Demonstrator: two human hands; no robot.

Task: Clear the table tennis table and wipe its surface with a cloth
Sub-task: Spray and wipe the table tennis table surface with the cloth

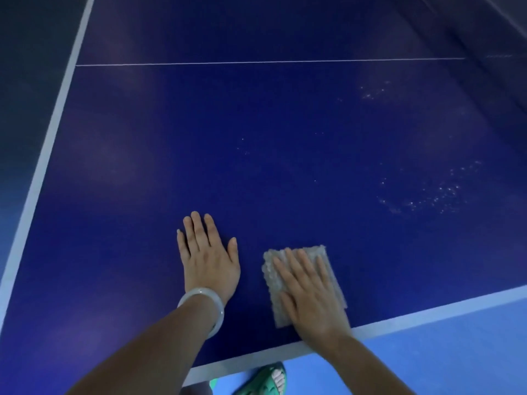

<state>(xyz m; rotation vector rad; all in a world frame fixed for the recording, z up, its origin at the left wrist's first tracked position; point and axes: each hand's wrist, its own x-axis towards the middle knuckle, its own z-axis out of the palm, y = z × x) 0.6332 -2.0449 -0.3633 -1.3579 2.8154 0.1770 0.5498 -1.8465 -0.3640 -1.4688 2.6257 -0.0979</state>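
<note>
No loose items are seen on the visible part of the table tennis table (256,124), so clearing is judged done there, while pale speckles (422,195) to the far right suggest wiping is unfinished. The cloth (328,258) is pressed flat near the near edge line by the right hand (310,297), fingers straight and slightly spread. The left hand (208,260) is laid flat and spread just left of it, holding nothing.

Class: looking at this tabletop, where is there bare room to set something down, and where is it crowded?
Bare: the table from the fingertips up to the thin centre line, and left of the left hand. Crowded: the near edge, where the right hand presses the cloth. Droplets speckle the right.
</note>
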